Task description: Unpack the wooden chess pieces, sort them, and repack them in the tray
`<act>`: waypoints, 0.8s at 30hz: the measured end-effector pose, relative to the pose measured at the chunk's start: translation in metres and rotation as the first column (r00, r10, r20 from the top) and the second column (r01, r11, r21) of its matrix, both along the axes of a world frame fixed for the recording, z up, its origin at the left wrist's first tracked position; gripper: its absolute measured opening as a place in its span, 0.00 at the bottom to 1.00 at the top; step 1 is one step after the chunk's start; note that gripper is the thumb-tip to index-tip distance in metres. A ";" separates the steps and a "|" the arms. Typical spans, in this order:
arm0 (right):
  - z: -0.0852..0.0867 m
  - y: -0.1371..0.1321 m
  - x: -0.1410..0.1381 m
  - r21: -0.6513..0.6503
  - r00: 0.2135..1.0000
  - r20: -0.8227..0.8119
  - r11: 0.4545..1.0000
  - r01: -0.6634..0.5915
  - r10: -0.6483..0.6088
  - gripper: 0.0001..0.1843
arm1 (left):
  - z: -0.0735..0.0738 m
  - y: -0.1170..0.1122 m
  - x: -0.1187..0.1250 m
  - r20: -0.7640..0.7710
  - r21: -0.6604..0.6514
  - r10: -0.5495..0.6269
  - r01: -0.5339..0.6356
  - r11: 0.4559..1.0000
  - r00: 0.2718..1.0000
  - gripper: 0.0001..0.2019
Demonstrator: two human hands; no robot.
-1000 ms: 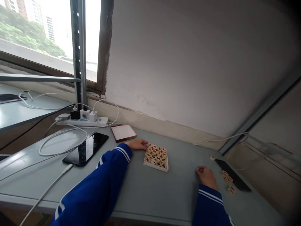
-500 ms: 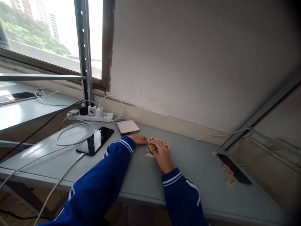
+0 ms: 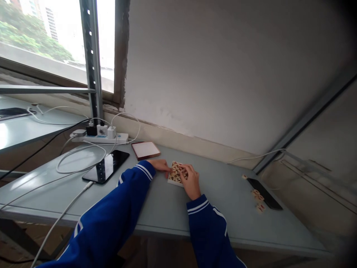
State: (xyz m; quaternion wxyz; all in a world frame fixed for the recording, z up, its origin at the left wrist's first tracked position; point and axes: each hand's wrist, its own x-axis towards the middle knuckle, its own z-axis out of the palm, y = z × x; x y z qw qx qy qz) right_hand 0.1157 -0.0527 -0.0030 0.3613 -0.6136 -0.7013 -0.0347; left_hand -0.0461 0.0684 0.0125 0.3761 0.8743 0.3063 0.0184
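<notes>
A small white box (image 3: 174, 182) lies on the grey desk, filled with round wooden Chinese chess pieces (image 3: 174, 177) that carry red and dark characters. My left hand (image 3: 161, 166) is at the box's left side, its closed fingers on the edge by the pieces. From the right, my right hand (image 3: 192, 183) reaches over the box. Its thumb and fingers pinch at a piece on the right side and cover part of the rows there. Both sleeves are blue with white stripes.
A brown-edged box lid (image 3: 146, 150) lies behind my left hand. Further left are a black phone (image 3: 106, 167) on a white cable and a power strip (image 3: 121, 139) with chargers. To the right, loose chess pieces (image 3: 258, 195) lie by a black flat object (image 3: 264, 194).
My left hand has moved from beside the box onto its left edge. The right hand has shifted toward the right side, uncovering more pieces. The whole view has turned slightly right.
</notes>
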 end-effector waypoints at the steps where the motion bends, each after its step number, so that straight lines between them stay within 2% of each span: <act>1: 0.002 -0.003 0.009 0.023 0.998 0.001 0.998 0.056 -0.056 0.13 | 0.001 -0.003 0.002 -0.023 0.019 0.020 -0.020 1.000 1.000 0.26; 3: 0.003 -0.012 0.039 0.073 0.972 0.036 0.971 0.227 -0.230 0.14 | 0.003 -0.008 0.006 -0.085 0.075 0.071 -0.065 0.995 0.994 0.28; 4: 0.002 -0.019 0.058 0.099 0.936 0.061 0.935 0.340 -0.347 0.14 | 0.003 -0.011 0.009 -0.120 0.116 0.102 -0.088 0.989 0.987 0.28; 6: -0.004 -0.036 0.103 0.134 0.801 0.093 0.804 0.579 -0.592 0.16 | 0.002 -0.015 0.015 -0.176 0.206 0.165 -0.127 0.970 0.971 0.29; 8: -0.014 -0.056 0.151 0.128 0.626 0.076 0.630 0.766 -0.776 0.20 | 0.001 -0.016 0.019 -0.194 0.272 0.203 -0.146 0.951 0.960 0.29; 9: -0.020 -0.066 0.174 0.109 0.557 0.055 0.559 0.822 -0.829 0.24 | 0.000 -0.016 0.020 -0.194 0.286 0.204 -0.143 0.947 0.960 0.28; 12: -0.037 -0.087 0.233 0.022 0.493 0.075 0.496 0.868 -0.867 0.31 | -0.002 -0.014 0.018 -0.178 0.257 0.149 -0.100 0.961 0.973 0.26; 15: -0.050 -0.093 0.273 -0.081 0.469 0.113 0.463 0.883 -0.876 0.34 | -0.002 -0.012 0.014 -0.145 0.180 0.065 -0.038 0.983 0.987 0.24; 19: -0.060 -0.085 0.304 -0.237 0.524 0.136 0.486 0.841 -0.841 0.32 | -0.001 -0.015 0.012 -0.082 0.031 -0.050 0.053 0.998 0.995 0.23; 21: -0.064 -0.079 0.311 -0.204 0.548 0.143 0.517 0.831 -0.824 0.29 | -0.001 -0.015 0.012 -0.044 -0.049 -0.093 0.091 0.995 0.995 0.22; 24: -0.069 -0.072 0.314 -0.035 0.622 0.167 0.626 0.779 -0.765 0.22 | -0.002 -0.014 0.013 -0.020 -0.112 -0.107 0.104 0.988 0.994 0.21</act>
